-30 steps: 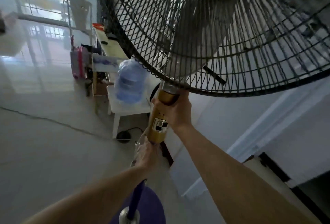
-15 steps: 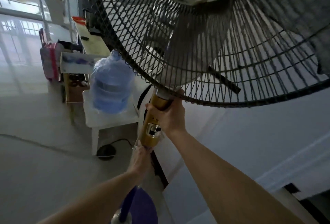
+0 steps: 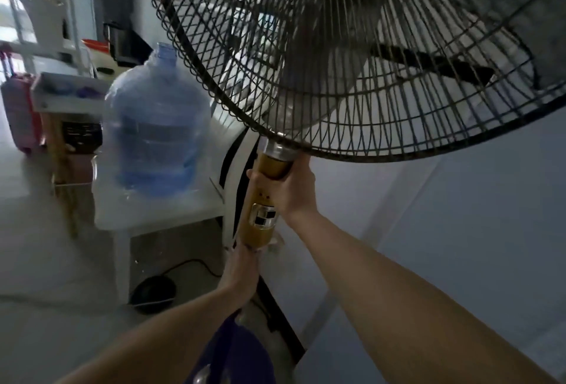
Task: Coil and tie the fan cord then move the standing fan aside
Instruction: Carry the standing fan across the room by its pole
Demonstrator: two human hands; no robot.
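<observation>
stage: moving, cord coil unseen | right hand [image 3: 289, 189] clamped on gold cylindrical fan column [image 3: 260, 200] under black wire grille [image 3: 352, 83] | left hand [image 3: 242, 273] closed round pole below | fan beside blue plastic water jug [image 3: 156, 129], not yet set down

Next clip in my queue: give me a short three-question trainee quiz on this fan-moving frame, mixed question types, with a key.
1. True or false: both hands grip the standing fan.
2. Which hand is higher? A) the right hand, on the gold control column just under the grille; B) the left hand, on the pole below the column.
3. Fill in: the big blue water bottle stands on a white ____ to the fan's left.

Key: 1 true. 2 A. 3 stool. The coiled cord cannot be made out here.
</observation>
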